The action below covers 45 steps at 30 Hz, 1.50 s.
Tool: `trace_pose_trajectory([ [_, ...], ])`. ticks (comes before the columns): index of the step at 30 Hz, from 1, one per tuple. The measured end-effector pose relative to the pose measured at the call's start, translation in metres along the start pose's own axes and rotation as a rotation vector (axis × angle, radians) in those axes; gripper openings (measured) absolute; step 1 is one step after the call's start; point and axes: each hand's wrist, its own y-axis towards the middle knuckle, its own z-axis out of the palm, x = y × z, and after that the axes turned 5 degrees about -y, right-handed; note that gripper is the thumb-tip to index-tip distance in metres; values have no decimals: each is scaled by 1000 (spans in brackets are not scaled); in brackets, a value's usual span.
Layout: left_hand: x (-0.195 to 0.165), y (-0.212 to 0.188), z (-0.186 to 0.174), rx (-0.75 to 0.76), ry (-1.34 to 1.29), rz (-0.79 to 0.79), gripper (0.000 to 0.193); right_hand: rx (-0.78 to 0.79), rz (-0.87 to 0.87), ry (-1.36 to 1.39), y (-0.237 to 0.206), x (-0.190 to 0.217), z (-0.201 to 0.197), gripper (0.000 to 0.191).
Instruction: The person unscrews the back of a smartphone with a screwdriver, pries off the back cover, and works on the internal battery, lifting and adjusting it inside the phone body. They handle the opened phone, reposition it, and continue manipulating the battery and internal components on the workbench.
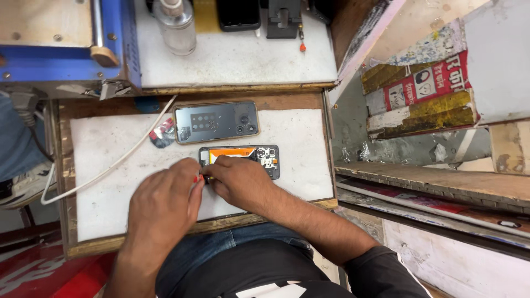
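Pinching at the thin, fragile opened black phone (243, 157), both the left hand (165, 201) and right hand (240, 179) suggest edge grips are safest.

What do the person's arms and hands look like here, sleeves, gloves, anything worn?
Both hands are bare, no gloves. No rings or watch show on the left hand or the right hand. The left forearm is uncovered as far as the frame shows. The right arm is bare to above the elbow, where a short black sleeve begins, with a thin white line at its edge.
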Motion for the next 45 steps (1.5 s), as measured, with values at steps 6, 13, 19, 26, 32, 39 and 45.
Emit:
trace_pose_trajectory([
  [6, 10, -9, 7, -120, 38, -32, 32, 112, 42, -33, 4, 3, -4, 22],
  [13, 21, -18, 3, -158, 35, -55, 38, 37, -92, -130, 11, 4, -2, 17],
  [19, 28, -26, -4, -191, 12, -159, 40, 36, -302, -466, 13, 17, 3, 15],
  [26, 34, -34, -4, -258, 2, -173, 37, 204, -392, -689, 28, 25, 6, 13],
  [32, 35, -36, -2, -257, -13, -180, 37, 133, -424, -626, 31, 18, 3, 14],
  [39, 33, -31, -3, -239, -12, -175, 37, 137, -438, -641, 28, 16, 4, 16],
  [45, 32, -30, -5, -251, -8, -183, 37, 72, -482, -558, 31, 5, 0, 18],
])
